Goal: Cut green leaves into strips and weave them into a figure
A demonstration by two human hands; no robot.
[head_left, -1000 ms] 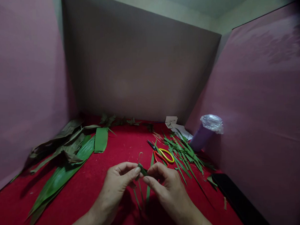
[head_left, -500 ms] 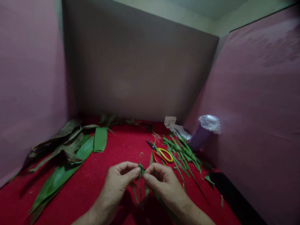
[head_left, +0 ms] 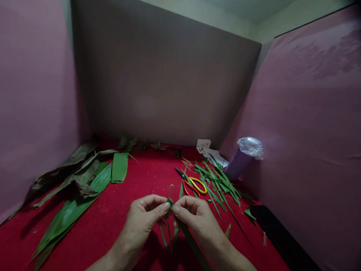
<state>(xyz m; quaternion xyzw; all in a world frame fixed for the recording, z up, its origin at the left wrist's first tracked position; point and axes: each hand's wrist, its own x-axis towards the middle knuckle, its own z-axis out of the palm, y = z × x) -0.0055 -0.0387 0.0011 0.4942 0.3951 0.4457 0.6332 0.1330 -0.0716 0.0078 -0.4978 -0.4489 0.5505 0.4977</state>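
Observation:
Low in the middle of the view, my left hand (head_left: 144, 214) pinches a small folded piece of green leaf (head_left: 170, 201) between thumb and fingertips. From its top a thin curled tendril sticks up, and narrow strips hang beneath it. My right hand (head_left: 197, 218) is closed on the same leaf piece from the right, fingertips almost touching the left ones. A longer green leaf strip (head_left: 194, 247) trails from the right fingertips down under that hand. Just beyond the right hand lie scissors (head_left: 194, 185) with one red and one yellow handle.
Cut leaf strips (head_left: 220, 181) are heaped at right beside a purple cylinder (head_left: 240, 161) topped with clear plastic. Large leaves (head_left: 79, 210) lie at left, a cut leaf piece (head_left: 120, 167) near them. A black flat object (head_left: 281, 234) edges the right. White papers (head_left: 204, 145) lie behind.
The view has shifted slightly. My right hand has turned a little, and the long strip beneath it shows more. Both hands keep their pinch on the leaf piece.

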